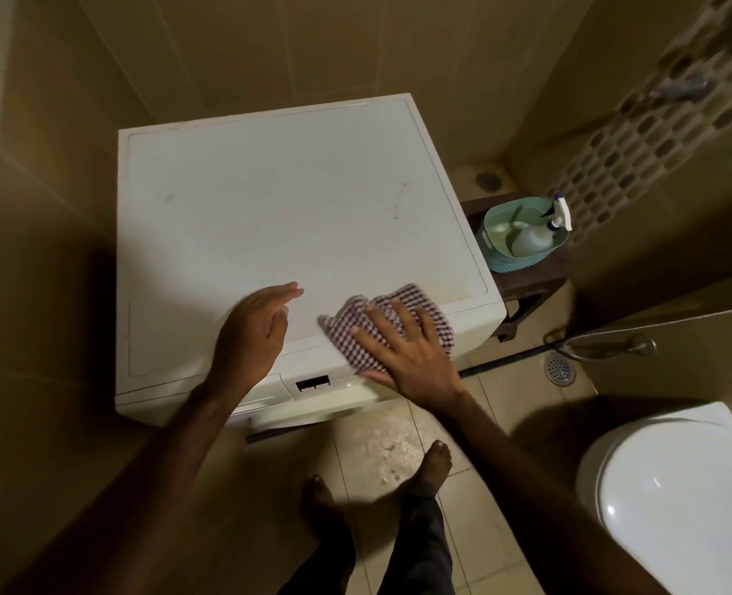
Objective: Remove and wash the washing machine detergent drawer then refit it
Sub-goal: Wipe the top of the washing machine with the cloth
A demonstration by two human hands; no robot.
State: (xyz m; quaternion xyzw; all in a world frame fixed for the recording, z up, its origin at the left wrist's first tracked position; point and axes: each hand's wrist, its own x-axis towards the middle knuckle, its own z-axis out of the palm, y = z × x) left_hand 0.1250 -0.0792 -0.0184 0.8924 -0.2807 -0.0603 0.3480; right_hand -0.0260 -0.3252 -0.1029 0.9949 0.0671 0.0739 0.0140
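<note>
A teal basket (501, 261) stood on a dark wooden stool (531, 277) just beside the right edge of the washing machine (270, 199). In it lay a white spray bottle (536, 236) tilted on its side, its trigger head poking over the rim, and next to it some pale thing I could not make out.

My right hand (403, 350) lay flat, fingers straight and spread, pressing a checked cloth (398, 307) against the machine's top near its front right corner; I was not gripping the cloth, only bearing down on it. Part of the cloth hung over the front edge under my palm. My left hand (252, 324) was over the front of the top, left of the cloth and apart from it, fingers loosely extended and holding nothing; whether it touched the surface I could not tell. Both forearms reached forward from below.

The detergent drawer (265, 390) sat in the front panel at the upper left, mostly hidden behind my left wrist, beside a small dark display (312, 384). My bare feet (435, 461) stood on the wet tiled floor (497, 405), with a white toilet (673, 500) to my right.
</note>
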